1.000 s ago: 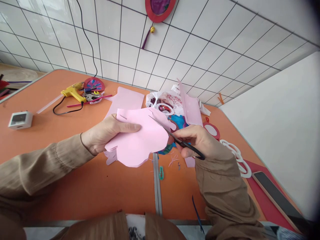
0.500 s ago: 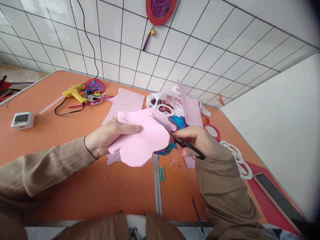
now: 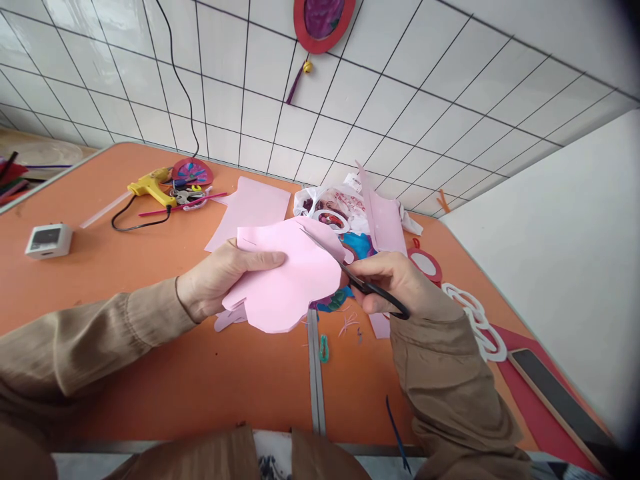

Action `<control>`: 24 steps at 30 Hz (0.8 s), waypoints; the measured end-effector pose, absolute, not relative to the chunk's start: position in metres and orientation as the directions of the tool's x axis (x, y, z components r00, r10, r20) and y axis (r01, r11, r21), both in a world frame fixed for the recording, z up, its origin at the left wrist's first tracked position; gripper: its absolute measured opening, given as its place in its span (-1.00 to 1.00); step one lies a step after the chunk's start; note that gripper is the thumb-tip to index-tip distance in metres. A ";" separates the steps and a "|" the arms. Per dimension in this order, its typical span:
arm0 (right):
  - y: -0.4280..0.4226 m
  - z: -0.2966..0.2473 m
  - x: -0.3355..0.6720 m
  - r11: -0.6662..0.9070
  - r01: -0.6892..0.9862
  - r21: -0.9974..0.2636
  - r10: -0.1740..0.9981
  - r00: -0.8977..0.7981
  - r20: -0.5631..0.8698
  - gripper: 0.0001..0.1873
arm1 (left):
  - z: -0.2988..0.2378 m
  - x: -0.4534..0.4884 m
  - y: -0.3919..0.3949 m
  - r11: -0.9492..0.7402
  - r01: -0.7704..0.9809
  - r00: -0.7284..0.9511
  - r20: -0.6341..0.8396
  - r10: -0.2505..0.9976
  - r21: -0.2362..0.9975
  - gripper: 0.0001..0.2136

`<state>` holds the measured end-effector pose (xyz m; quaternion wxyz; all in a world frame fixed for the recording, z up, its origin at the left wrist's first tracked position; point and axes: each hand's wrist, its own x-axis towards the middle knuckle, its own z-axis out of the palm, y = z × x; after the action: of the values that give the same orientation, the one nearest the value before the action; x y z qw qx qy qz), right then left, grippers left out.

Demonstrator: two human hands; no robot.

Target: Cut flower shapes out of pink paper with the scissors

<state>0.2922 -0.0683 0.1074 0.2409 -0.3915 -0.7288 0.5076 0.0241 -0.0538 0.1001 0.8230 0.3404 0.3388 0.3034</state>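
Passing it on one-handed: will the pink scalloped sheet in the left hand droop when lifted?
Probably not much: the pink scalloped sheet juts past the left hand without sagging. Likely light, since a thumb pinch carries it. Its edge takes black-handled scissors from the right hand, so probably tearable.

- Orange table [image 3: 150,373] with a metal seam down its middle.
- Yellow hot-glue gun [image 3: 150,187] at the far left, its black cord [image 3: 131,225] looping beside it.
- Round red-rimmed paper disc [image 3: 193,172] with a blue and pink centre, just behind the gun.
- Small white box-shaped device [image 3: 49,240] with a grey screen, near the left edge.
- Flat pink paper sheet [image 3: 255,200] lying on the table.
- Crumpled white plastic bag [image 3: 340,200] against the white tiled wall [image 3: 400,87].
- White paper chain of loops [image 3: 475,317] at the right.
- Dark smartphone [image 3: 555,390] lying on a red sheet [image 3: 520,400].
- Red oval ornament [image 3: 324,20] with a purple centre, hung on the wall.
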 end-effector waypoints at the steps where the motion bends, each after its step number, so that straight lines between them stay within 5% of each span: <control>1: -0.068 0.108 0.292 0.174 0.326 -0.929 0.813 -0.580 -0.051 -0.35 | 0.100 0.024 -0.054 0.582 -0.266 0.597 -0.342 0.725 0.769 -0.67; 14: -0.066 0.101 0.295 0.137 0.269 -0.953 0.758 -0.648 -0.074 -0.27 | 0.105 0.021 -0.049 0.536 -0.309 0.612 -0.268 0.744 0.786 -0.49; 24: -0.063 0.098 0.284 0.179 0.160 -0.971 0.720 -0.694 0.018 -0.31 | 0.101 0.024 -0.054 0.543 -0.320 0.609 -0.270 0.746 0.776 -0.63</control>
<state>0.2836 -0.0632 0.0983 0.2478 -0.3027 -0.7268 0.5646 0.0242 -0.0538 0.1014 0.8249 0.3524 0.3019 0.3230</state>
